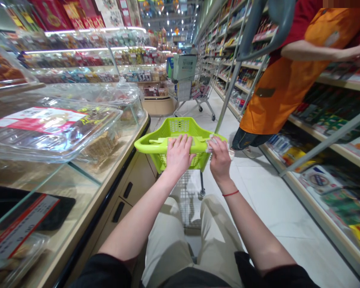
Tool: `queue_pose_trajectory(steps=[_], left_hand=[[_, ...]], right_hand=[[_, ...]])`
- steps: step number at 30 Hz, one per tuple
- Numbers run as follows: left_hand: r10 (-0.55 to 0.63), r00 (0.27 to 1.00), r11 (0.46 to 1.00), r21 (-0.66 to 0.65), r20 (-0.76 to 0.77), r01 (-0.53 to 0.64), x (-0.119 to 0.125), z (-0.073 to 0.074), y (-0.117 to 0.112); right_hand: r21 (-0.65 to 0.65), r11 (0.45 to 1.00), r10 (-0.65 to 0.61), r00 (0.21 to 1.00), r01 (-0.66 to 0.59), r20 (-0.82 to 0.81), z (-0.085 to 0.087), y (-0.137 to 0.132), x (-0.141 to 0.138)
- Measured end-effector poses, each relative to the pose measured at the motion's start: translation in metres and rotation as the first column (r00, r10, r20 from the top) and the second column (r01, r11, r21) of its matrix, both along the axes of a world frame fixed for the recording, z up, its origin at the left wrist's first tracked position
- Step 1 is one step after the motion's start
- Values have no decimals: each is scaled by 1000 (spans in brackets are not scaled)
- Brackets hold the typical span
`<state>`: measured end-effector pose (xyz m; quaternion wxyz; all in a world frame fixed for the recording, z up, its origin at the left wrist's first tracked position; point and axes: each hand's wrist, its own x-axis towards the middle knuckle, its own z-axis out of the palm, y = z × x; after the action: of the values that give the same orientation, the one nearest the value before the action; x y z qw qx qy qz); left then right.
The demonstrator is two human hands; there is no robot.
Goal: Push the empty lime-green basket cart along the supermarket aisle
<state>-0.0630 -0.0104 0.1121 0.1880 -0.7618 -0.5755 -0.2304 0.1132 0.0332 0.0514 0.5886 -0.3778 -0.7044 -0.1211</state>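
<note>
A lime green shopping basket [180,127] rides on a small wheeled cart frame in front of me. My left hand [180,154] lies over the basket's near rim and folded handle, fingers curled on the edge. My right hand [219,158] is closed around something small and white at the basket's right corner. A red string circles my right wrist.
A glass bakery counter [78,160] with clear lidded trays runs along my left. A person in an orange apron [288,72] stands on a grey step ladder [246,60] at the shelves on my right. A wire trolley [195,90] carrying a box stands further down the aisle.
</note>
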Motion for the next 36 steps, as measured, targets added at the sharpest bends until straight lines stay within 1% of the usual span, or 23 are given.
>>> queue_pose_trajectory(steps=[3, 5, 6, 7, 9, 11, 14, 16, 17, 19, 22, 25, 27, 28, 31, 34, 36], left_hand=[[-1, 1000, 1000, 6, -7, 1, 0, -1, 0], [-2, 1000, 1000, 4, -9, 2, -1, -1, 0], [-2, 1000, 1000, 4, -8, 2, -1, -1, 0], [-3, 1000, 1000, 2, -8, 3, -2, -1, 0], [-2, 1000, 1000, -4, -8, 2, -2, 0, 0], [1, 1000, 1000, -12, -8, -1, -1, 0, 0], [3, 1000, 1000, -16, -4, -3, 0, -1, 1], [1, 1000, 1000, -7, -2, -1, 1, -1, 2], [-1, 1000, 1000, -2, -1, 1, 1, -2, 2], [-4, 1000, 1000, 5, -1, 4, 2, -2, 2], [-7, 1000, 1000, 8, 2, 6, 2, -2, 1], [-1, 1000, 1000, -1, 3, 1, 3, 0, 0], [6, 1000, 1000, -16, -4, -6, 4, 2, -1], [8, 1000, 1000, -24, -7, -9, 4, 3, -1], [-5, 1000, 999, -53, -17, 4, 2, 6, -2], [-40, 999, 997, -69, -35, 38, -4, 8, -3], [-36, 998, 998, -52, -45, 34, -11, 9, -6]], right_hand=[[-19, 995, 95, 991, -93, 90, 0, -10, -30], [-11, 992, 127, 984, -127, 127, 1, -13, -40], [-1, 991, 130, 981, -131, 144, 1, -14, -40], [5, 992, 122, 980, -125, 157, 1, -13, -38], [4, 997, 78, 984, -80, 161, 0, -8, -23], [-22, 1000, 0, 992, 3, 126, -1, -2, -2], [-85, 989, -119, 992, 123, 53, -1, 7, 30], [-118, 982, -149, 989, 150, 14, 0, 10, 42], [-125, 981, -150, 989, 149, -3, 1, 11, 43], [-119, 985, -132, 991, 128, -27, 3, 8, 34], [-111, 993, -45, 999, 42, -23, 8, 0, 1], [-155, 986, 69, 997, -63, 32, 15, -10, -34], [-186, 978, 112, 991, -97, 74, 20, -14, -47], [-194, 976, 122, 988, -102, 92, 22, -15, -48], [-201, 976, 109, 987, -83, 119, 26, -13, -36], [-212, 976, 80, 989, -52, 126, 29, -8, -12], [-229, 973, 70, 990, -40, 125, 31, -6, 3]])
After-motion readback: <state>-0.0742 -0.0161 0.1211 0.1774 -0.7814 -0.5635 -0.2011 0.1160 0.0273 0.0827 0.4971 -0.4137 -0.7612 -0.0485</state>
